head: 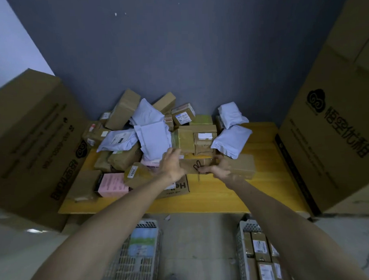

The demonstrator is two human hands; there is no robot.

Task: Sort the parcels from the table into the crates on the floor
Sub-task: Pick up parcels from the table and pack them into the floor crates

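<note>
Left hand (171, 166) and right hand (220, 168) grip a brown parcel (196, 163) near the table (264, 157)'s edge.

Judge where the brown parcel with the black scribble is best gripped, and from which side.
Probably by its two short ends, one hand coming in from each side. The scribbled parcel is flat and wide and lies crosswise near the table front, with piled parcels crowding its far edge. The left hand and right hand sit at those ends now.
</note>
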